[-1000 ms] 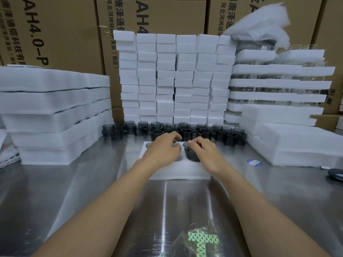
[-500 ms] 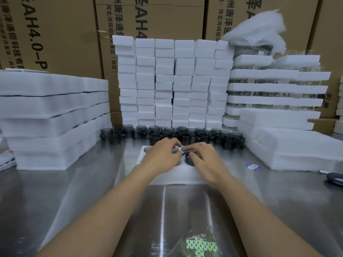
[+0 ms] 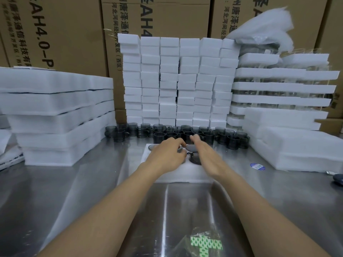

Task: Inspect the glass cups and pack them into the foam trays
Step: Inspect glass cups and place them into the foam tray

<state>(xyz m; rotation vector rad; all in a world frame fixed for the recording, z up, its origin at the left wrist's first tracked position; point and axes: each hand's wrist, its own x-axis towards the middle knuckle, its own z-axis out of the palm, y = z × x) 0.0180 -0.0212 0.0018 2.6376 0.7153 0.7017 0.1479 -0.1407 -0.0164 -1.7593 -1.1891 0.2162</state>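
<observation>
A white foam tray (image 3: 185, 175) lies flat on the steel table in front of me. Dark smoky glass cups sit sunk in its cells: one (image 3: 195, 160) near the middle, another (image 3: 191, 147) behind it, and a rim (image 3: 153, 147) at the far left corner. My left hand (image 3: 167, 154) is curled over the tray's left cells, fingertips on a cup that its palm mostly hides. My right hand (image 3: 206, 154) hovers over the tray's right side, fingers stretched and apart, holding nothing. Its fingertips point toward a row of several loose cups (image 3: 172, 135) just behind the tray.
Stacked small foam blocks (image 3: 178, 80) form a wall behind the cups. Wide foam sheets (image 3: 55, 115) are piled at left, and filled foam trays (image 3: 282, 89) at right. Cardboard boxes stand behind. A blue sticker (image 3: 257, 166) and a plastic bag (image 3: 204, 243) lie on the table.
My right hand has let go of the cup it was pressing into the tray and has lifted forward with its fingers open. My left hand stays curled over the tray.
</observation>
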